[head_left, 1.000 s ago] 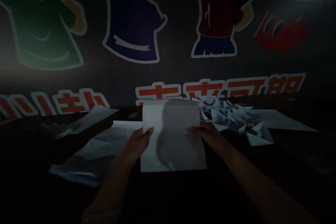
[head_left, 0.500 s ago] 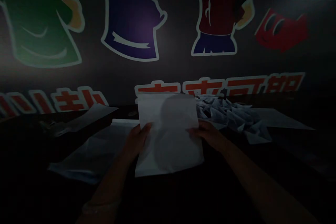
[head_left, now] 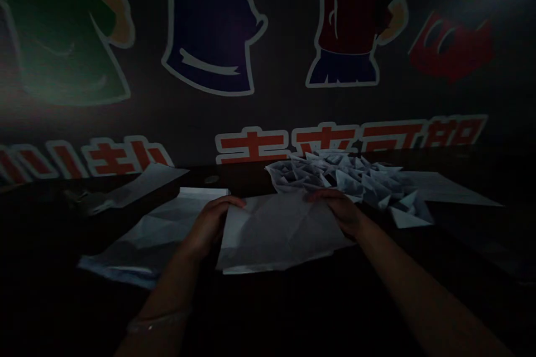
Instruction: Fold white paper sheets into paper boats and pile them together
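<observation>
I bend over a dark counter (head_left: 251,181) with a creased white paper sheet (head_left: 276,234) flat before me, its surface webbed with soft fold lines and its near edge slightly lifted; it lies at the middle of my reach, just below a heap of folded paper pieces (head_left: 352,178). My left fingers (head_left: 226,203) curve over the sheet's far left corner; my right fingers (head_left: 322,196) lie across its far edge, touching the paper and not clenched into a fist; whether either thumb pinches from beneath, I cannot tell. The heap rises directly behind my right fingers, a jagged mass of sharp triangular points and crisp ridges, its front touching the sheet's far edge. A thin bracelet (head_left: 159,321) circles my left wrist. To my left, a crumpled, faceted paper sheet (head_left: 146,234) sprawls beside the creased sheet, its surface dull and crinkled; beyond it, a flat paper sheet (head_left: 146,184) angles across a raised dark edge. To my right, a smooth paper sheet (head_left: 452,189) lies partly beneath the heap. A small round metal-looking disc (head_left: 212,179) sits on the counter, too dim to identify. Behind everything rises a dark wall (head_left: 276,106) printed with cartoon figures in green, blue and red shirts (head_left: 207,33), above thick red lettering with white outlines (head_left: 251,145).
</observation>
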### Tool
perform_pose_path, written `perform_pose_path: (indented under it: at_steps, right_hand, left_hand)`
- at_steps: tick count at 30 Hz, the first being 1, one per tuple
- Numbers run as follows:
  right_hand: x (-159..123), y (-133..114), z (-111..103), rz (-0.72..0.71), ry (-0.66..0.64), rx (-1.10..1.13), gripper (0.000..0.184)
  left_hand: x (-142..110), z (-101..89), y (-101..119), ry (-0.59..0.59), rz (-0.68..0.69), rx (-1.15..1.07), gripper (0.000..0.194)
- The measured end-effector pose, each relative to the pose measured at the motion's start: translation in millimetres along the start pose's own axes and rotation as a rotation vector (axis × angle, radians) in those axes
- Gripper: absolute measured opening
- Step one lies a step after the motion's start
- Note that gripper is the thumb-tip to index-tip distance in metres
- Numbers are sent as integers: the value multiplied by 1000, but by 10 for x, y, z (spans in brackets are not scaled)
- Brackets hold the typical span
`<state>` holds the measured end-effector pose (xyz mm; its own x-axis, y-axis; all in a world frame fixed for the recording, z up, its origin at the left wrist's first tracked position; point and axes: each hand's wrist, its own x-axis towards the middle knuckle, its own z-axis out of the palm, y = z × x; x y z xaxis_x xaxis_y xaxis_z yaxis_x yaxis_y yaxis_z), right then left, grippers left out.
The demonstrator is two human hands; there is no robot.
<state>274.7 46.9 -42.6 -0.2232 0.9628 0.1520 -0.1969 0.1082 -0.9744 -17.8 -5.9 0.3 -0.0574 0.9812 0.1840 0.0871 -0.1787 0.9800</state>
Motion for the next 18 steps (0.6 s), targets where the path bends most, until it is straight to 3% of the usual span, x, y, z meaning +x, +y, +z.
perform_pose_path:
  at_steps: [2,6,8,10,13,16,18]
  right_hand:
    - [-9,-26,-6,-42,-24,-41,14]
    - [-29,-70,-31,-162,-58,-170,25]
    - [-38,-86,-18,-162,-36,-239,24]
    - [-43,-79,16,-148,4,-259,37]
    - [-42,-14,78,-107,0,-210,58]
    - [-39,70,115,-38,-80,-210,51]
    - [-38,106,124,-44,-58,-221,42]
  left_hand:
    - [-2,-7,-8,14,4,17,21]
    - [86,-45,-142,-87,-31,136,28]
    - [139,-47,-227,-92,40,237,29]
    - [175,-20,-283,-41,116,273,29]
    - [185,57,-280,65,167,141,37]
    - [153,124,-206,150,168,-27,59]
    - [119,135,-166,134,110,-65,63]
